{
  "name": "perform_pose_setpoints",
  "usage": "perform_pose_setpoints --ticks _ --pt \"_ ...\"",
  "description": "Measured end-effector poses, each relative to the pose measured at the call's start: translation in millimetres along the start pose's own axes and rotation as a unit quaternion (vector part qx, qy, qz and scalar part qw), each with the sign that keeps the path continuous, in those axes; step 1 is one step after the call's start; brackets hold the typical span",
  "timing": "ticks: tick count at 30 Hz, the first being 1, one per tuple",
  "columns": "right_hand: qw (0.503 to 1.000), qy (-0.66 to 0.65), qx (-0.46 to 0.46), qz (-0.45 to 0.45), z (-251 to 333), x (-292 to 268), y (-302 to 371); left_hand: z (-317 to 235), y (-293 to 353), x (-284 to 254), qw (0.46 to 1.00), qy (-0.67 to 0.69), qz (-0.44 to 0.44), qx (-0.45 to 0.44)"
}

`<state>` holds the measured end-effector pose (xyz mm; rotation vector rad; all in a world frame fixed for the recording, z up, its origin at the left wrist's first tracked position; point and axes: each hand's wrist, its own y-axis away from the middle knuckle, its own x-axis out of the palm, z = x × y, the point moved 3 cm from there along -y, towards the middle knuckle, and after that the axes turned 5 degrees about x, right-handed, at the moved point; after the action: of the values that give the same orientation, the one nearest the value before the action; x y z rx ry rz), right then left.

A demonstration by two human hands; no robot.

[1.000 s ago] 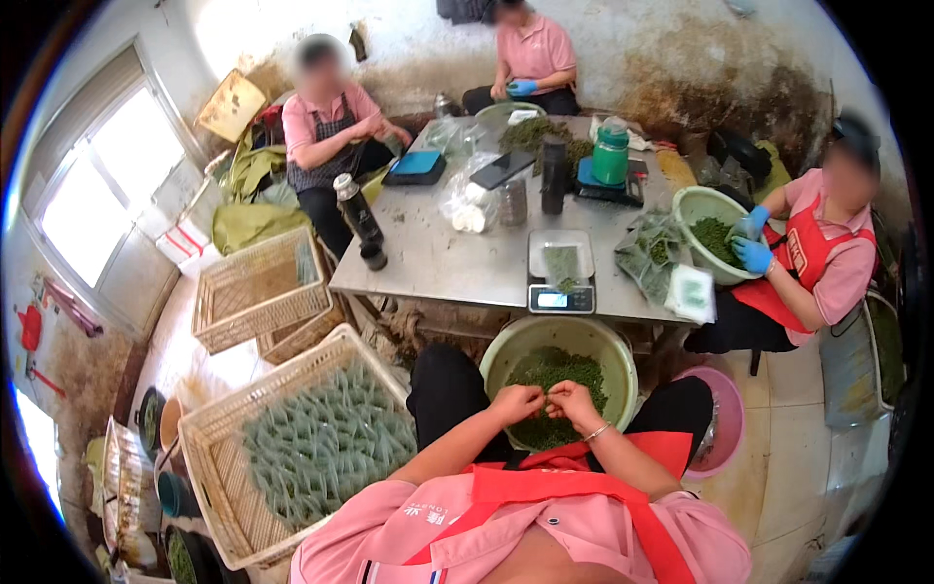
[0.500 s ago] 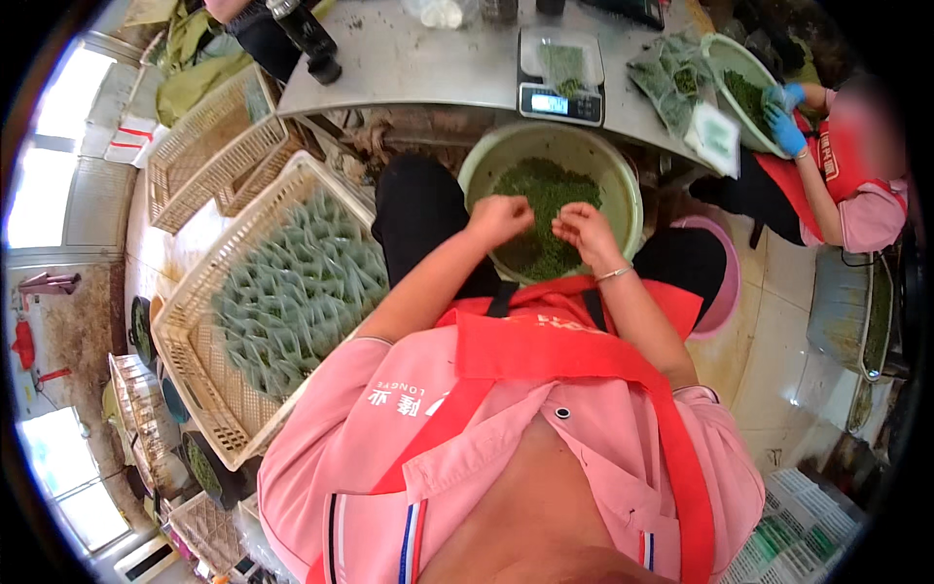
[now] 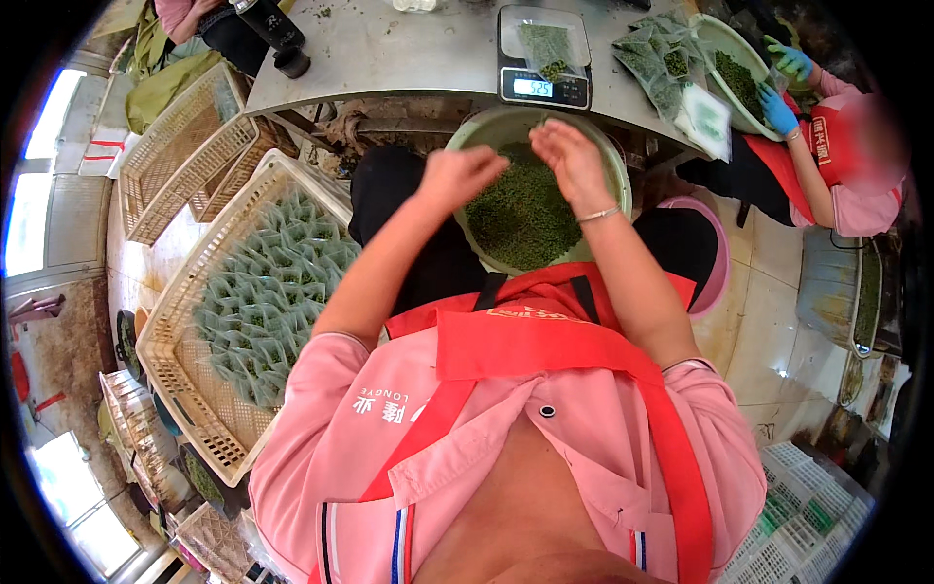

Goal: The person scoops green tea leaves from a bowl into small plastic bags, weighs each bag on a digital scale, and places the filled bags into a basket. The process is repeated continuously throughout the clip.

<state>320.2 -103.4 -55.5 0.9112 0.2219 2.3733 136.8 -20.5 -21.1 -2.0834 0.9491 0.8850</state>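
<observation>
A pale green basin point(image 3: 623, 170) sits between my knees below the table edge, holding a heap of tiny green berries point(image 3: 525, 216) that look like green peppercorns. My left hand point(image 3: 463, 176) hovers over the basin's left side, fingers stretched out, nothing seen in it. Over the far right part of the basin is my right hand point(image 3: 572, 161), raised toward the table with fingers extended and slightly curved. Just beyond it, a digital scale point(image 3: 545, 90) with a lit display bears a clear plastic bag point(image 3: 547, 47) partly filled with green berries.
At left, a beige plastic crate point(image 3: 199, 409) holds many filled clear bags point(image 3: 277, 302). Filled bags point(image 3: 662, 60) lie on the metal table point(image 3: 418, 58) at right. A gloved co-worker holds another green basin point(image 3: 715, 39). A pink tub point(image 3: 715, 258) stands by my right knee.
My hands have moved up and apart from above the heap, the right one toward the scale. Their fingers have straightened from a bent, gathered pose. The co-worker's one gloved hand has lifted away.
</observation>
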Motion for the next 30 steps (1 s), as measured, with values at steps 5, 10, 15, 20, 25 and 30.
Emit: perform_pose_setpoints --ticks 5,10,15,20,25,30 --pt "0.973 0.219 -0.031 -0.063 -12 -8 26 54 -54 -49 0.962 0.18 -0.129 -0.161" --pt "0.865 0.447 -0.22 -0.05 8 -5 24 77 -56 -30 0.903 0.301 -0.225 -0.208" --pt "0.748 0.55 -0.361 -0.088 41 30 -2 67 -60 -24 0.96 0.149 -0.173 -0.162" --pt "0.553 0.735 -0.369 -0.135 57 54 -50 78 -66 -22 0.951 0.168 -0.175 -0.192" --pt "0.515 0.766 -0.378 -0.081 90 98 -51 56 -75 -22 0.972 0.006 -0.22 -0.089" --pt "0.489 0.803 -0.328 0.094 67 156 -11 60 -83 -17 0.971 -0.109 -0.185 -0.102"
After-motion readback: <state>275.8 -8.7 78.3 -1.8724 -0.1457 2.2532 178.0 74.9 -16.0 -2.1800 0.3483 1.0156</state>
